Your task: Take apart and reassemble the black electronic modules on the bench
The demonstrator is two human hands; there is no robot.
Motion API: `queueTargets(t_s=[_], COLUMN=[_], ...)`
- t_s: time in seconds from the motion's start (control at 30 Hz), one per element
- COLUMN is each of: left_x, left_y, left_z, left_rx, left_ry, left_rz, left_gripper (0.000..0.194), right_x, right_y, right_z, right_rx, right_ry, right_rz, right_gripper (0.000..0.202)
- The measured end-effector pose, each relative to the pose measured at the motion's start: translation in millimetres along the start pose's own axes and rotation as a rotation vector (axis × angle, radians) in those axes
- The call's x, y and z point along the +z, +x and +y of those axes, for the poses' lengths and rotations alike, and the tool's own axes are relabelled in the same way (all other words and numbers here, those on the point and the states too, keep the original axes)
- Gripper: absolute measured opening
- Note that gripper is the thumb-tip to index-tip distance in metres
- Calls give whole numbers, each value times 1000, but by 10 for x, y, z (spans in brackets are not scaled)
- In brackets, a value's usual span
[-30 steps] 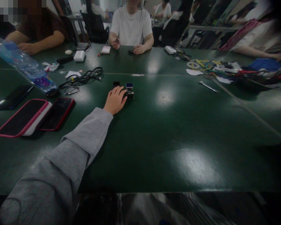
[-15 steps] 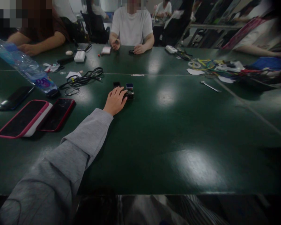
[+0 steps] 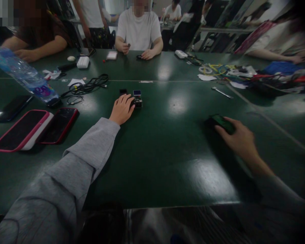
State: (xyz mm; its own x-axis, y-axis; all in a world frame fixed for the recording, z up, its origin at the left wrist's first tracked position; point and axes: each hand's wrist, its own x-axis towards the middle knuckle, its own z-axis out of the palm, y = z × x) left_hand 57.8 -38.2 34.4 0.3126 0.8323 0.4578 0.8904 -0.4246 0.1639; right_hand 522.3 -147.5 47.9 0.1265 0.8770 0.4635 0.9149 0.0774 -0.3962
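Observation:
My left hand (image 3: 122,109) lies palm down at mid-table, fingers close together and bent over the left side of a small black device (image 3: 138,102). A little screen (image 3: 137,93) stands up behind that device. A small dark block (image 3: 123,91) shows just beyond my fingertips; whether it belongs to the device, I cannot tell. On the right, my right hand (image 3: 240,137) grips a dark, glossy rectangular object (image 3: 223,123) between thumb and fingers, low over the table. Its kind is unclear, and part of it is hidden by the hand.
Left of my forearm lie a pink-edged phone (image 3: 21,130), a red-edged phone (image 3: 59,125) and a tilted water bottle (image 3: 27,76). Black cables (image 3: 91,84) lie behind. A wrench (image 3: 222,92) and a cable heap (image 3: 259,76) are at right. A person (image 3: 138,30) sits opposite.
My right hand has come into view from the right, holding the dark rectangular object. The left hand stays on the small device. The whole view has shifted slightly.

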Motion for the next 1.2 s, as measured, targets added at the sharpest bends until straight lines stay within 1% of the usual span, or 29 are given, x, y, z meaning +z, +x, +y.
queueTargets(t_s=[0.03,0.07,0.1,0.13,0.17,0.2,0.23,0.3,0.37,0.4,0.47,0.53,0.6,0.7,0.8,0.9,1.07,1.2], left_x=[3,6,9,11,12,10,7,-4,-15,-17,-15,-6,3,4,-7,-14,12,58], left_y=[-1,-2,-3,-3,-3,-2,-2,-3,-6,-8,-11,-10,-7,1,5,7,13,27], left_z=[-3,-7,-10,-14,-16,-17,-16,-10,-2,1,4,-1,-7,-13,-10,-11,-40,-72], left_rx=[-2,-3,-5,-7,-8,-6,-3,5,11,13,21,30,34,39,50,67,118,169], left_ry=[1,0,-2,-6,-10,-15,-19,-22,-21,-19,-13,-6,0,-2,-22,-59,-102,-153], left_rz=[1,2,1,0,-2,-6,-7,-4,1,4,3,6,8,4,0,-11,6,52], left_gripper=[44,44,45,45,46,46,46,46,45,45,45,46,46,45,45,45,45,44], right_x=[180,345,485,596,682,749,810,944,1112,1201,1354,1440,1458,1435,1441,1463,1451,1460], right_y=[52,105,156,207,258,308,357,447,507,521,518,491,461,442,445,448,442,436], right_z=[-235,-512,-809,-1102,-1368,-1592,-1763,-1954,-1998,-1996,-1987,-2001,-2029,-2051,-2037,-2024,-2031,-2020], right_rx=[-87,-223,-369,-464,-508,-517,-510,-470,-447,-452,-496,-559,-617,-670,-692,-688,-687,-710], right_ry=[33,111,206,303,382,447,491,515,465,423,333,256,206,173,152,136,152,124], right_rz=[-96,-188,-331,-458,-516,-496,-440,-276,-166,-144,-161,-216,-271,-316,-353,-386,-402,-372], right_gripper=[70,70,69,66,60,55,52,49,50,50,49,50,54,61,64,62,57,62])
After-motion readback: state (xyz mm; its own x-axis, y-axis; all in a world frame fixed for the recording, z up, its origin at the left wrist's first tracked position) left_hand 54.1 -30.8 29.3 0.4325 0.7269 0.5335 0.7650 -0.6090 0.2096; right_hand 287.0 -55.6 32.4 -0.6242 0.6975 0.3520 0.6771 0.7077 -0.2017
